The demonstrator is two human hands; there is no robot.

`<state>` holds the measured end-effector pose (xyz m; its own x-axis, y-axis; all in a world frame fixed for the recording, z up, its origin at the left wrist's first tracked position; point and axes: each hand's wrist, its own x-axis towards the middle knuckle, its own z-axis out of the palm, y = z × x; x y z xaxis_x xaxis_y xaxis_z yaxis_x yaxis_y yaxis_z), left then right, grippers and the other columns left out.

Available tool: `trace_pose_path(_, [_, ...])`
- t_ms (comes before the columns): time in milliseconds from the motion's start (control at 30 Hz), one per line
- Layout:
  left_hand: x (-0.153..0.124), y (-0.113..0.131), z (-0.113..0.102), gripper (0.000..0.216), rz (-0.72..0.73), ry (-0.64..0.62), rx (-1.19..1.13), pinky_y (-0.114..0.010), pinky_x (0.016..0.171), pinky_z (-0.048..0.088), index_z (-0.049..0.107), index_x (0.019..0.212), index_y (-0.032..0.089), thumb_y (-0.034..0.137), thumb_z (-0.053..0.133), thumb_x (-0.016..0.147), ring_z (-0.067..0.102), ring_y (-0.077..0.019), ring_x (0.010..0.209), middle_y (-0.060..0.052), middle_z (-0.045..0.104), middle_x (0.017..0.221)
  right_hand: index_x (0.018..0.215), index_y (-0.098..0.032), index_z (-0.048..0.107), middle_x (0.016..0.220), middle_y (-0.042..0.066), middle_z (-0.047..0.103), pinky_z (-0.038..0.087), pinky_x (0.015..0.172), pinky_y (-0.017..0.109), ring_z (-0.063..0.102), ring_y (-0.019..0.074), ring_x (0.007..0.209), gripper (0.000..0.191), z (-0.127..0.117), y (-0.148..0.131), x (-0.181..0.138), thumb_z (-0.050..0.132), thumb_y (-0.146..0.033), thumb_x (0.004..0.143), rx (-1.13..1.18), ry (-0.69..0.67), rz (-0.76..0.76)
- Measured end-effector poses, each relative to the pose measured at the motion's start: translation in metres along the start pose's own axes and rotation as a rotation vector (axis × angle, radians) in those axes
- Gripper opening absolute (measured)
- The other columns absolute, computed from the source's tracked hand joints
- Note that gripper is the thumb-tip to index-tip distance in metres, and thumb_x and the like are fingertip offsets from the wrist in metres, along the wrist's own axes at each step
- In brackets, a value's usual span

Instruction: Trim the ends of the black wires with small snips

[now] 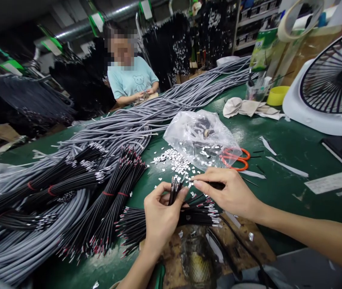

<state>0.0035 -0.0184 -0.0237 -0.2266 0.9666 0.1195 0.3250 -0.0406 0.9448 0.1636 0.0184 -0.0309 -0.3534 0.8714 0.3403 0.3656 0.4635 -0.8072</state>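
Note:
My left hand (163, 212) is closed round a few short black cables (174, 192), their bare ends pointing up between thumb and fingers. Just to its right, my right hand (231, 190) pinches a thin dark pointed tool (215, 185); its exact kind is hard to make out. The tool's tip reaches close to the cable ends, near a small silvery piece. Behind both hands lies a scatter of small shiny metal pieces (175, 159). Below them, a bundle of black cables (201, 212) lies crosswise, partly hidden by my left hand.
Tied black cable bundles (107, 196) and long grey cables (128, 118) cover the left and back. Orange-handled scissors (244, 159) rest by a clear plastic bag (201, 134). A white fan (324, 92) stands right. A wooden board (249, 237) lies in front; a co-worker (131, 78) sits opposite.

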Motion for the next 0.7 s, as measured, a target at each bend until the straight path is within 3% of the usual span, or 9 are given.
trace_pose_path(200, [-0.0003, -0.0008, -0.0011, 0.022, -0.061, 0.003, -0.041, -0.018, 0.040, 0.047, 0.055, 0.058, 0.014, 0.030, 0.070, 0.064, 0.054, -0.0093, 0.040, 0.006, 0.054, 0.048, 0.090, -0.020, 0.070, 0.079, 0.003, 0.066, 0.044, 0.064, 0.027, 0.059, 0.0143, 0.070, 0.021, -0.0003, -0.0023, 0.0006, 0.053, -0.030, 0.082, 0.015, 0.037, 0.011])
trace_pose_path(467, [-0.0012, 0.0060, -0.0007, 0.025, -0.030, -0.033, 0.018, -0.015, 0.036, 0.042, 0.053, 0.053, 0.014, 0.028, 0.069, 0.065, 0.053, -0.0081, 0.037, 0.006, 0.052, 0.042, 0.092, -0.019, 0.069, 0.077, 0.003, 0.066, 0.043, 0.063, 0.026, 0.058, 0.0138, 0.069, 0.022, -0.0011, -0.0024, 0.0010, 0.053, -0.030, 0.082, 0.038, 0.007, -0.016])
trace_pose_path(700, [-0.0016, -0.0012, -0.0005, 0.018, -0.053, 0.026, -0.066, -0.016, 0.039, 0.046, 0.061, 0.069, 0.014, 0.028, 0.071, 0.063, 0.051, -0.0069, 0.040, 0.006, 0.054, 0.052, 0.091, -0.020, 0.069, 0.075, 0.002, 0.065, 0.041, 0.062, 0.026, 0.057, 0.0128, 0.067, 0.021, -0.0019, -0.0028, 0.0007, 0.053, -0.030, 0.083, 0.024, 0.001, -0.011])
